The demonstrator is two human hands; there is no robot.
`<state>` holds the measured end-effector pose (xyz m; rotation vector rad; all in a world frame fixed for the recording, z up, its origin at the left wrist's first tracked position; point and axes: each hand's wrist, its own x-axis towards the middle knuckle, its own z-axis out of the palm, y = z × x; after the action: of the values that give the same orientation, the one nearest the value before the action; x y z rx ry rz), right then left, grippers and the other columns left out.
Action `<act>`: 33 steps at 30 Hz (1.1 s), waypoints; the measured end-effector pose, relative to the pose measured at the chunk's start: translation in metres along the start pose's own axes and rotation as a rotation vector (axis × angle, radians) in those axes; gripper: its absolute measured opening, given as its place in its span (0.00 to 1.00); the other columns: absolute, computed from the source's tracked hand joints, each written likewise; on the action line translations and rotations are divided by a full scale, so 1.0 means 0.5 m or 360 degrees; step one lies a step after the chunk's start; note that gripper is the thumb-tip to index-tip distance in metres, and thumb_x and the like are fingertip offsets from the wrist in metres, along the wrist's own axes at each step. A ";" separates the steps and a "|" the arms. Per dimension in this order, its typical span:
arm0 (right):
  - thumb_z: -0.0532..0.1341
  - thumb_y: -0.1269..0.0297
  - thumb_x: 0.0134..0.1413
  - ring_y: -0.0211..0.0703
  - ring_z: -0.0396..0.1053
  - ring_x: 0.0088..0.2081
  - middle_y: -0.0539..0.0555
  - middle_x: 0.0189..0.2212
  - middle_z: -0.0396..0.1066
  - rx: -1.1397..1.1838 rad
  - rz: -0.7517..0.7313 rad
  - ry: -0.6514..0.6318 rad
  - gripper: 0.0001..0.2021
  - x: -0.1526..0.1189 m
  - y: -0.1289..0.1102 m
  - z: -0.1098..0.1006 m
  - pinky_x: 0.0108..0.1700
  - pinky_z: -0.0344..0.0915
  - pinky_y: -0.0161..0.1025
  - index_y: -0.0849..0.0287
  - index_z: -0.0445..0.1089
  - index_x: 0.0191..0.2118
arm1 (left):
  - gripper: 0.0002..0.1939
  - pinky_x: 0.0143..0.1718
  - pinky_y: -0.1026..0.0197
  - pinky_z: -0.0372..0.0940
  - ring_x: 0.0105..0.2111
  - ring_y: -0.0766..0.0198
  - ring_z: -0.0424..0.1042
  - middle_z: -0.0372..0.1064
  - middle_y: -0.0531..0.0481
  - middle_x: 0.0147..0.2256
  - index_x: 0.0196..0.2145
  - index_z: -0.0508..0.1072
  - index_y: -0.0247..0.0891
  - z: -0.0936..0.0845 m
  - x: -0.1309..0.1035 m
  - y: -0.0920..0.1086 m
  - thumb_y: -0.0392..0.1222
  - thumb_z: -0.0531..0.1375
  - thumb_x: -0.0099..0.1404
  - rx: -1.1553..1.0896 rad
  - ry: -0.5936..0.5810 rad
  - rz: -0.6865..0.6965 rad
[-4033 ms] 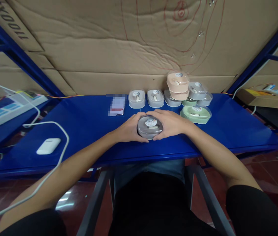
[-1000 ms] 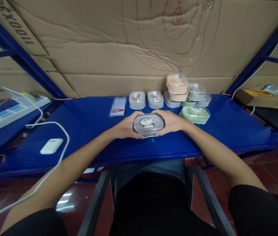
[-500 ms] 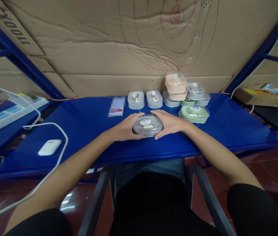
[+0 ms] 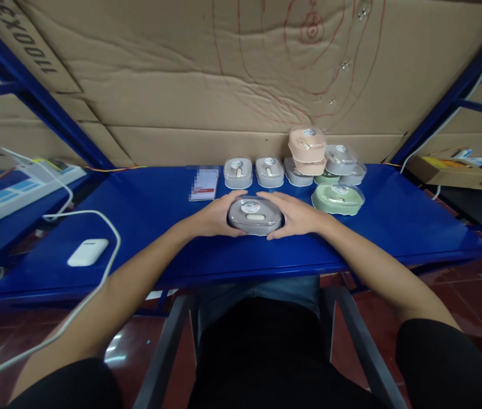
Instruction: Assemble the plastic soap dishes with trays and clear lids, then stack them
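The held box (image 4: pixel 254 219) sits between the left grip (image 4: pixel 215 218) and the right grip (image 4: pixel 296 215), over the tabletop (image 4: pixel 232 255). From it, a phone (image 4: pixel 205 187) lies at ten o'clock. Two single boxes (image 4: pixel 238 177) stand around twelve, a cardboard panel (image 4: pixel 172 91) behind. Stacked boxes (image 4: pixel 307 149) stand at one, another box (image 4: pixel 338 200) at two. An earbud case (image 4: pixel 88 253) lies between eight and nine.

A lidded gray box (image 4: pixel 255 217) is held upright.
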<state>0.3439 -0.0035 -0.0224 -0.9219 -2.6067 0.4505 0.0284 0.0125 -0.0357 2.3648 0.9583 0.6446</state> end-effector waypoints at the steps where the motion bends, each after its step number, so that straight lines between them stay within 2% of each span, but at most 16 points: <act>1: 0.78 0.35 0.55 0.71 0.71 0.66 0.68 0.67 0.72 -0.0031 0.0000 0.0020 0.59 0.000 -0.003 0.004 0.70 0.70 0.65 0.55 0.56 0.83 | 0.58 0.67 0.31 0.72 0.64 0.34 0.78 0.76 0.36 0.66 0.75 0.64 0.47 -0.004 -0.001 -0.005 0.59 0.81 0.51 -0.0003 0.0023 0.0015; 4: 0.76 0.38 0.58 0.68 0.73 0.59 0.65 0.58 0.74 -0.0124 0.0027 0.0111 0.54 0.004 -0.012 0.022 0.65 0.73 0.64 0.54 0.59 0.82 | 0.55 0.64 0.32 0.74 0.61 0.36 0.80 0.78 0.36 0.62 0.73 0.66 0.45 -0.015 -0.004 -0.009 0.55 0.80 0.53 -0.0007 0.0097 -0.0004; 9: 0.77 0.40 0.54 0.66 0.74 0.54 0.63 0.53 0.72 -0.0132 0.0104 0.0221 0.55 0.010 -0.013 0.034 0.60 0.76 0.63 0.53 0.60 0.82 | 0.54 0.61 0.36 0.77 0.56 0.40 0.82 0.78 0.36 0.60 0.72 0.65 0.43 -0.013 -0.003 0.001 0.56 0.80 0.54 -0.0092 0.0175 -0.0059; 15: 0.76 0.39 0.55 0.70 0.75 0.59 0.65 0.57 0.73 -0.0133 0.0220 0.0449 0.54 0.003 -0.005 0.010 0.64 0.73 0.66 0.52 0.61 0.81 | 0.44 0.52 0.43 0.80 0.46 0.51 0.81 0.78 0.37 0.54 0.71 0.64 0.39 -0.007 0.002 -0.001 0.57 0.73 0.64 -0.0094 0.0392 -0.0058; 18: 0.77 0.38 0.54 0.71 0.76 0.58 0.65 0.57 0.73 -0.0163 0.0290 0.0457 0.54 0.002 -0.011 0.011 0.63 0.74 0.67 0.51 0.60 0.81 | 0.37 0.48 0.44 0.80 0.44 0.51 0.80 0.78 0.39 0.52 0.67 0.67 0.39 -0.007 0.000 0.001 0.57 0.71 0.68 -0.0004 0.0448 -0.0065; 21: 0.77 0.39 0.55 0.70 0.76 0.56 0.66 0.56 0.72 -0.0197 0.0331 0.0344 0.54 0.007 -0.026 0.026 0.61 0.76 0.64 0.52 0.60 0.81 | 0.32 0.51 0.42 0.79 0.49 0.48 0.78 0.76 0.39 0.54 0.63 0.71 0.42 -0.003 -0.003 0.006 0.56 0.72 0.67 0.0169 0.0423 -0.0039; 24: 0.76 0.40 0.57 0.69 0.77 0.55 0.67 0.57 0.72 -0.0269 0.0374 0.0309 0.53 0.019 -0.043 0.045 0.60 0.77 0.63 0.53 0.59 0.82 | 0.34 0.60 0.36 0.77 0.55 0.43 0.76 0.72 0.38 0.58 0.64 0.70 0.42 0.006 -0.005 0.008 0.55 0.73 0.66 0.0256 0.0384 0.0000; 29: 0.73 0.30 0.59 0.75 0.76 0.56 0.71 0.58 0.74 -0.0479 0.0547 0.0384 0.54 0.043 -0.072 0.067 0.55 0.77 0.63 0.53 0.59 0.80 | 0.39 0.65 0.35 0.75 0.61 0.41 0.74 0.68 0.37 0.64 0.69 0.64 0.43 0.019 -0.005 0.011 0.46 0.72 0.64 0.0238 0.0481 -0.0046; 33: 0.73 0.24 0.55 0.78 0.77 0.57 0.76 0.59 0.75 -0.0560 0.0559 0.0299 0.62 0.051 -0.101 0.072 0.53 0.76 0.62 0.63 0.56 0.81 | 0.35 0.72 0.34 0.69 0.69 0.38 0.68 0.65 0.36 0.67 0.68 0.65 0.43 0.018 -0.009 0.028 0.42 0.67 0.66 0.0269 0.0548 0.0000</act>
<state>0.2829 -0.0306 -0.0290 -1.4711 -2.3953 -0.0203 0.0375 -0.0020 -0.0350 2.4455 1.1989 1.0319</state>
